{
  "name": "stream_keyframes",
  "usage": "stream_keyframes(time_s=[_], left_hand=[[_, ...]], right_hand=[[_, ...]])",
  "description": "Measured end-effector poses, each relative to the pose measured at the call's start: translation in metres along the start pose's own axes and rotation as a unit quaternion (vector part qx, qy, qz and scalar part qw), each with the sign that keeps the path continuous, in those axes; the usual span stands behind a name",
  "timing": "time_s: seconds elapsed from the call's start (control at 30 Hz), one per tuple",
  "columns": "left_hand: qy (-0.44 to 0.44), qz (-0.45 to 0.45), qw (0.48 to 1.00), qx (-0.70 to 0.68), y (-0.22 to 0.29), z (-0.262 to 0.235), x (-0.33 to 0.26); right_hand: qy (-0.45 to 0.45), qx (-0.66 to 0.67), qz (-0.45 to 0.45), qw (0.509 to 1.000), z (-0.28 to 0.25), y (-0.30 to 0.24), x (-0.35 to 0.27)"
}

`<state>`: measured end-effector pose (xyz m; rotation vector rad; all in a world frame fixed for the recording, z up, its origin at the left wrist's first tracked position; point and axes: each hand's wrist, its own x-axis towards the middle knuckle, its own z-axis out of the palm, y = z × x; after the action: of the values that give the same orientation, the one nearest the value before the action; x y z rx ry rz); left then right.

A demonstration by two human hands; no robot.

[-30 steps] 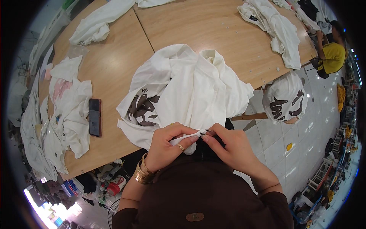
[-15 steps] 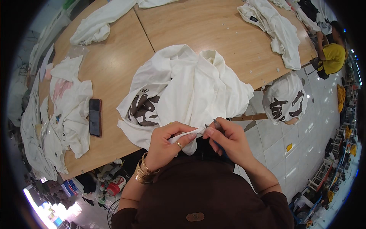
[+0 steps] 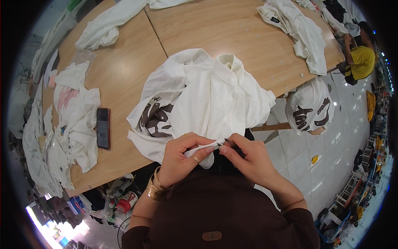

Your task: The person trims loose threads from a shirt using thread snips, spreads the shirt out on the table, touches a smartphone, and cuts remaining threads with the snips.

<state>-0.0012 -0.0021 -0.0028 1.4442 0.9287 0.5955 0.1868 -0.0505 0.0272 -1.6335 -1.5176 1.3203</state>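
A white shirt [image 3: 199, 103] with a dark print lies bunched over the table's near edge. Its lower edge is pinched between the thumb and fingers of my left hand [image 3: 188, 149], which wears a ring and gold bracelets. Right against that pinched cloth, my right hand [image 3: 248, 155] is closed round small dark thread snips [image 3: 232, 144]. Their tips touch or nearly touch the fabric; most of the tool is hidden by my fingers.
On the wooden table [image 3: 120, 79] lie a phone [image 3: 103, 128], white garments [image 3: 76, 120] at left and another shirt [image 3: 304, 37] at far right. A cloth-covered stool [image 3: 310, 107] stands beside the table. A person in yellow [image 3: 361, 62] sits beyond.
The snips' two points, spread apart before, have come closer together at the cloth. My right fingers have closed in and shifted slightly; my left hand has hardly moved.
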Motion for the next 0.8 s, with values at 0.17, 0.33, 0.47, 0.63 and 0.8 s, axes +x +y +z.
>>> stream_keyframes(time_s=[0.17,0.33,0.47,0.63,0.8], left_hand=[[0.002,0.016,0.999,0.029,-0.001,0.0,0.0],[0.002,0.04,0.998,0.04,-0.002,0.001,0.001],[-0.008,0.044,0.998,0.051,-0.002,0.001,0.002],[0.0,0.036,0.999,0.037,-0.002,0.002,0.0],[-0.005,0.024,0.999,0.03,-0.001,0.002,0.001]], right_hand=[[0.007,-0.003,-0.003,1.0,0.001,0.002,0.002],[0.021,-0.006,0.009,1.0,0.004,0.006,0.005],[0.034,0.027,0.025,0.999,0.007,0.014,0.01],[-0.06,0.314,0.134,0.938,0.004,0.018,0.013],[-0.056,0.404,0.138,0.903,0.007,0.022,0.013]])
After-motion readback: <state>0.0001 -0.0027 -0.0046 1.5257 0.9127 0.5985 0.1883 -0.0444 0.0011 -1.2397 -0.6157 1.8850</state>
